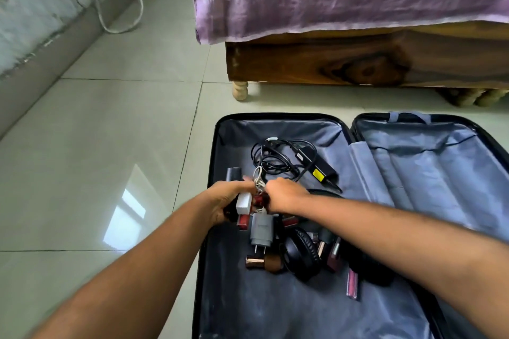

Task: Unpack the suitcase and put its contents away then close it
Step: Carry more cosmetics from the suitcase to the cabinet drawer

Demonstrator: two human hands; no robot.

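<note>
Gripping chargers (245,202), both hands (283,195) over suitcase (275,311).

We see bare lining in the suitcase's (220,129) near-left corner; the cable tangle (278,157) crowds its far end, headphones (303,253) block the middle, right half open.

We see the open suitcase (220,270) on the tiled floor (110,146), holding a black power adapter (319,168), headphones (301,254) and lipsticks (254,262). Our left hand (224,201) grips a white charger (244,203); our right hand (283,197) pinches its cable (257,177).
</note>
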